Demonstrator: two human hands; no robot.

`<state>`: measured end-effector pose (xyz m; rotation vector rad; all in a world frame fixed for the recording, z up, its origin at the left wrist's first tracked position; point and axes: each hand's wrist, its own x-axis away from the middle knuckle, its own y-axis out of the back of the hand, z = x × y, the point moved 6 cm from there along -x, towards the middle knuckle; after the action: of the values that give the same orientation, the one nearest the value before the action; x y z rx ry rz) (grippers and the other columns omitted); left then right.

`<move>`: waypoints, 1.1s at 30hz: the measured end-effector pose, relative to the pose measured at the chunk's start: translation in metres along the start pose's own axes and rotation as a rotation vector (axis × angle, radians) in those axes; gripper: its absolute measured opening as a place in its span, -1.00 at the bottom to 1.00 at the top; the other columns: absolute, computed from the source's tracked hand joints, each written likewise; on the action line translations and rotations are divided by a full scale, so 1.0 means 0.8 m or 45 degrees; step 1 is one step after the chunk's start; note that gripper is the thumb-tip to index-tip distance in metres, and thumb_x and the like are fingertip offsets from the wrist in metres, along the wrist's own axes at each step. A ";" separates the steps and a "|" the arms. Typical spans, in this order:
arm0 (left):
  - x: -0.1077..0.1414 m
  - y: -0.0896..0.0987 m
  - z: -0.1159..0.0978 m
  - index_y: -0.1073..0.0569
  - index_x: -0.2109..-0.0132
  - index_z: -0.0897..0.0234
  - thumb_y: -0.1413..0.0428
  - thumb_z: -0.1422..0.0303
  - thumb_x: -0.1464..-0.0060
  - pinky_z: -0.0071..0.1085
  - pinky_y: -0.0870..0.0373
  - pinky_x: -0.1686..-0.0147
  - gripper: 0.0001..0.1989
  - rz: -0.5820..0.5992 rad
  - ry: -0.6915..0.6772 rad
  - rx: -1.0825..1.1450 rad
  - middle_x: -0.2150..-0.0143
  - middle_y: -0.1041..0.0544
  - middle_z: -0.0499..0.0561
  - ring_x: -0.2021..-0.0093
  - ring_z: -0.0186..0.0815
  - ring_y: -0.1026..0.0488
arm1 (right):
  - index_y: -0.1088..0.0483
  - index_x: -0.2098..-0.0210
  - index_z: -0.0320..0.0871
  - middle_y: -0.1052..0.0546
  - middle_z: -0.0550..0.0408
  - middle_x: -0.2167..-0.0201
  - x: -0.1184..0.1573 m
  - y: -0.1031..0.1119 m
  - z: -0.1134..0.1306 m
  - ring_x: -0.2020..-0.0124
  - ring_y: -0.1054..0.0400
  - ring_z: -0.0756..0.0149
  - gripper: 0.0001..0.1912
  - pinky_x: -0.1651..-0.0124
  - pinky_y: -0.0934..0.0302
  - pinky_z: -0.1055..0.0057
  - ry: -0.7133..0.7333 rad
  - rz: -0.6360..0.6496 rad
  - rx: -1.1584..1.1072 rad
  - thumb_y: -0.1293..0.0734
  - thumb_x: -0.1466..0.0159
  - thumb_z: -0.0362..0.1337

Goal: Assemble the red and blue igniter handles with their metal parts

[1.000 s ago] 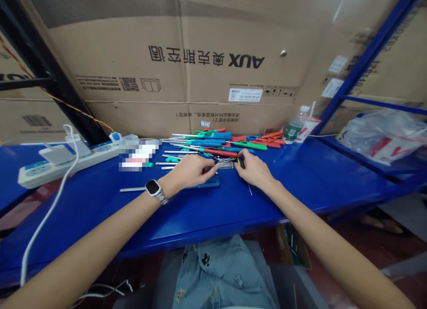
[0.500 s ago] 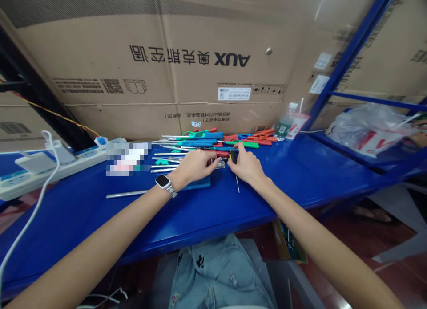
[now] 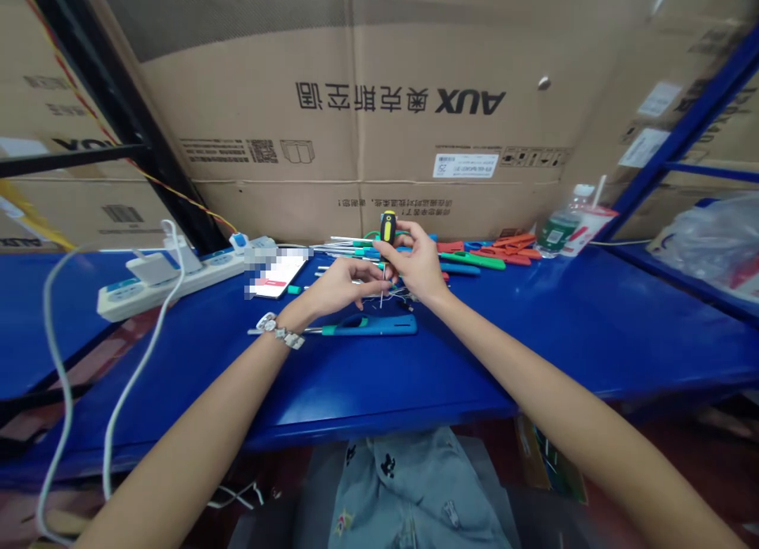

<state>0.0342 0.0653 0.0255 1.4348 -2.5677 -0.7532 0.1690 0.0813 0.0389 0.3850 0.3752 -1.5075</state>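
Observation:
My right hand (image 3: 422,264) is closed on a black and yellow screwdriver (image 3: 388,226), held upright with its shaft pointing down. Right beside it, my left hand (image 3: 341,288) has its fingers pinched near the shaft; whatever they grip is too small and covered to make out. Thin pale wires or rods (image 3: 394,296) show below the fingertips. In front of both hands lies a long-necked blue lighter (image 3: 379,325) with a green trigger. Behind them is a pile of similar lighters and parts, including a green handle (image 3: 477,260) and orange-red handles (image 3: 513,248).
On the left of the blue table (image 3: 462,367) lie a phone (image 3: 278,274) and a white power strip (image 3: 124,296) with plugs and cables. A bottle (image 3: 560,231) and a cup (image 3: 587,226) stand at the back right. A large cardboard box (image 3: 391,51) rises behind.
The view has turned left. My right hand has come in against the left, and the screwdriver is now raised upright between them. The blue lighter in front shows more fully.

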 end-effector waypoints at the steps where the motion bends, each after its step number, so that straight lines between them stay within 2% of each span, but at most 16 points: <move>1: 0.000 0.004 0.003 -0.57 0.21 0.27 -0.24 0.16 -0.11 -0.45 -0.46 0.49 -0.75 -0.010 0.013 -0.013 0.26 -0.60 0.08 0.36 -0.30 -0.47 | -0.25 0.05 0.00 -0.48 0.16 0.36 -0.001 -0.006 -0.001 0.62 -0.36 0.36 -0.45 0.61 -0.26 0.34 0.011 0.024 -0.006 -0.48 -0.16 0.13; 6: -0.001 0.011 0.011 -0.55 0.30 0.29 -0.22 0.21 -0.08 -0.45 -0.40 0.50 -0.79 -0.004 -0.013 -0.124 0.33 -0.57 0.07 0.40 -0.32 -0.45 | -0.30 0.15 -0.03 -0.55 0.05 0.26 0.006 -0.015 -0.007 0.37 -0.49 0.22 -0.57 0.34 -0.45 0.21 0.105 0.168 0.054 -0.50 -0.17 0.02; 8: -0.002 0.012 0.013 -0.56 0.31 0.29 -0.21 0.21 -0.07 -0.44 -0.36 0.50 -0.78 -0.020 -0.023 -0.176 0.37 -0.56 0.06 0.44 -0.34 -0.42 | -0.30 0.17 -0.03 -0.55 0.04 0.25 0.012 -0.013 -0.009 0.26 -0.52 0.16 -0.62 0.22 -0.48 0.14 0.148 0.200 0.073 -0.48 -0.20 0.00; 11: -0.002 0.012 0.016 -0.57 0.31 0.30 -0.22 0.19 -0.05 -0.42 -0.34 0.46 -0.76 -0.043 -0.034 -0.243 0.39 -0.56 0.04 0.46 -0.36 -0.40 | -0.27 0.17 -0.01 -0.55 0.04 0.24 0.018 -0.010 -0.011 0.21 -0.52 0.13 -0.68 0.15 -0.48 0.09 0.194 0.229 0.132 -0.42 -0.27 -0.02; 16: -0.004 0.010 0.019 -0.58 0.33 0.33 -0.20 0.19 -0.07 -0.38 -0.35 0.35 -0.74 -0.043 -0.079 -0.315 0.40 -0.58 0.05 0.41 -0.34 -0.44 | -0.25 0.19 -0.01 -0.52 0.06 0.28 0.023 -0.012 -0.013 0.24 -0.52 0.11 -0.75 0.15 -0.48 0.05 0.262 0.265 0.218 -0.38 -0.32 -0.07; 20: -0.003 0.011 0.014 -0.59 0.31 0.32 -0.19 0.21 -0.09 -0.37 -0.36 0.28 -0.77 -0.065 -0.097 -0.362 0.36 -0.62 0.06 0.36 -0.32 -0.48 | -0.26 0.16 -0.01 -0.54 0.06 0.28 0.022 -0.011 -0.014 0.24 -0.54 0.10 -0.71 0.16 -0.51 0.06 0.239 0.235 0.222 -0.39 -0.32 -0.02; 25: 0.003 0.018 -0.004 -0.61 0.23 0.31 -0.23 0.19 -0.10 -0.37 -0.39 0.23 -0.75 -0.130 -0.105 -0.366 0.31 -0.63 0.07 0.28 -0.29 -0.51 | -0.20 0.08 0.01 -0.53 0.10 0.31 0.017 0.003 -0.004 0.47 -0.49 0.24 -0.60 0.37 -0.48 0.17 0.219 0.118 0.091 -0.37 -0.32 0.09; 27: 0.005 0.019 -0.004 -0.62 0.22 0.29 -0.29 0.16 -0.04 -0.38 -0.41 0.26 -0.72 -0.100 -0.050 -0.361 0.28 -0.64 0.07 0.27 -0.27 -0.52 | -0.16 0.02 0.03 -0.56 0.08 0.29 0.016 0.012 -0.001 0.45 -0.51 0.21 -0.56 0.37 -0.48 0.17 0.196 0.068 0.063 -0.34 -0.34 0.14; 30: 0.008 0.015 0.006 -0.62 0.21 0.29 -0.34 0.13 0.04 -0.42 -0.40 0.43 -0.67 0.011 0.089 -0.303 0.27 -0.64 0.08 0.31 -0.26 -0.51 | -0.10 -0.06 0.04 -0.59 0.01 0.23 0.017 0.023 0.001 0.34 -0.58 0.11 -0.47 0.34 -0.48 0.13 0.151 0.001 0.033 -0.30 -0.34 0.20; 33: 0.007 0.011 0.013 -0.63 0.21 0.30 -0.30 0.15 0.00 -0.45 -0.37 0.50 -0.69 0.046 0.128 -0.280 0.26 -0.64 0.09 0.33 -0.28 -0.50 | -0.08 -0.07 0.03 -0.60 0.00 0.25 0.020 0.026 0.002 0.35 -0.59 0.08 -0.43 0.35 -0.47 0.13 0.123 -0.036 -0.008 -0.30 -0.32 0.23</move>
<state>0.0213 0.0681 0.0201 1.3204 -2.3462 -0.9010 0.1903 0.0671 0.0335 0.4499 0.4629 -1.5185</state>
